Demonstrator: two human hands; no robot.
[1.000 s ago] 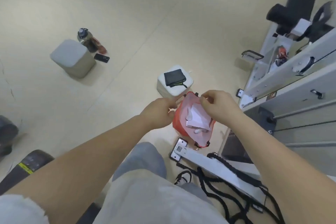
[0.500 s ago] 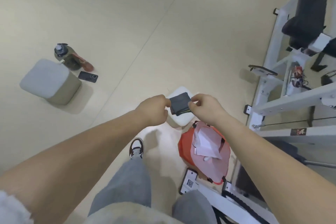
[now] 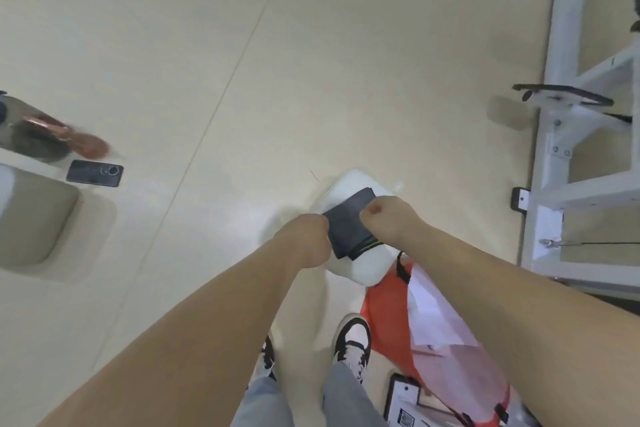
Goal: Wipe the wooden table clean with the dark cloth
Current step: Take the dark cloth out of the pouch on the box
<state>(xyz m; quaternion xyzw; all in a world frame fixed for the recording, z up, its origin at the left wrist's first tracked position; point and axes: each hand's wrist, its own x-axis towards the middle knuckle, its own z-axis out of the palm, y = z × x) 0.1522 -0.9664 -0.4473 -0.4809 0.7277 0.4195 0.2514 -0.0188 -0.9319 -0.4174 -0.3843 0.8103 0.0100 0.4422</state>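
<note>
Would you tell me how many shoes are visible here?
2. A black-and-white shoe stands beside the red bag; a second shoe peeks out from behind the left forearm, mostly hidden.

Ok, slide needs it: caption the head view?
Left hand and right hand grip the dark cloth over a white stool.

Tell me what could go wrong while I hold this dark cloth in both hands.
Your left hand and right hand pinch the cloth only at its edges; it could drop. The bag lies beside your shoe; you might trip. The phone lying nearby could get stepped on.
</note>
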